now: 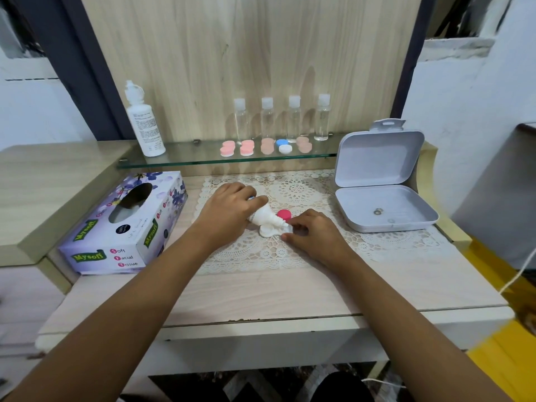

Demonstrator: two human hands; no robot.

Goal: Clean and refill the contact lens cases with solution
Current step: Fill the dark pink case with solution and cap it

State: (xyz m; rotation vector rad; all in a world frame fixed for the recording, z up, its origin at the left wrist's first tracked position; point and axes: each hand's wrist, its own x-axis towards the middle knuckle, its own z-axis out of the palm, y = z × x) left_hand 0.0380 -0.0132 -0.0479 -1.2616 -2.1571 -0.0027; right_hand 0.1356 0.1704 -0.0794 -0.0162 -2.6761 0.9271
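My left hand [229, 208] grips a small white solution bottle [265, 217], tilted with its nozzle down to the right over a white lens case [268, 231] on the lace mat [290, 256]. My right hand [311, 233] pinches the right end of that case next to the nozzle. A pink cap [284, 214] lies just behind the case. On the glass shelf [188, 161] sit several more lens cases: pink ones [227, 148], peach ones [304, 145] and a blue-and-white one [283, 145].
A tall white solution bottle [143, 123] stands at the shelf's left. Several clear bottles [268, 118] line the back. A tissue box [124, 224] lies left of the mat. An open white hinged box [383, 181] sits to the right.
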